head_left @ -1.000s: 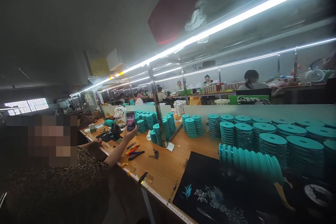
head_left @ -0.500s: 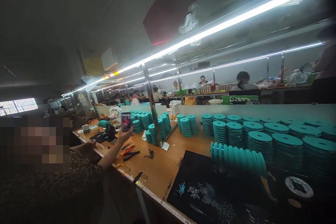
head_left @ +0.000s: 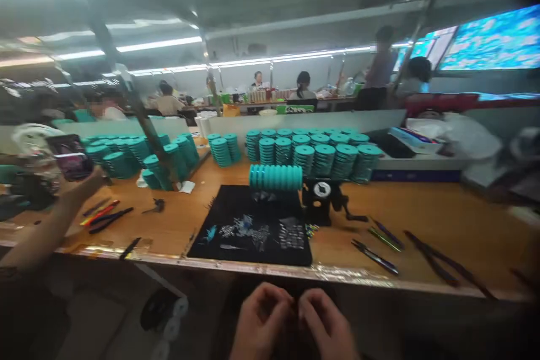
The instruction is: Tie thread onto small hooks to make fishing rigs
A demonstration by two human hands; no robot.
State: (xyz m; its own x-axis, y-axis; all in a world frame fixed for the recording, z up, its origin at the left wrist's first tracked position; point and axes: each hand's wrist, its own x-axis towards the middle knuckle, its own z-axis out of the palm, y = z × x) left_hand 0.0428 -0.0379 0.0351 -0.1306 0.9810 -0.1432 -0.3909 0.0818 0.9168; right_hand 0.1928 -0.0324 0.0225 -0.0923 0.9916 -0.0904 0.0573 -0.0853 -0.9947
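Black mat (head_left: pixel 234 202) with loose small parts (head_left: pixel 244 225) at your 11 o'clock, teal spool roll (head_left: pixel 276 178) at 12. Your left hand (head_left: pixel 258 320) and right hand (head_left: pixel 325 322) nearly meet, tips curled in; can't tell if anything's pinched. Probably fine fingerwork; reaching the mat would need lifting forward.

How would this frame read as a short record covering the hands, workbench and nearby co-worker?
Left hand: fingers pinched, below the bench edge; anything held is unclear
Right hand: fingers pinched, close beside the left; contents unclear
Mat: black work mat, with small loose parts in piles
Device: black hand-crank device, teal ribbed roll lying horizontally at its left
Spools: teal stacks behind
Tools: pliers right of the mat
Co-worker: hand holding up a phone, far left
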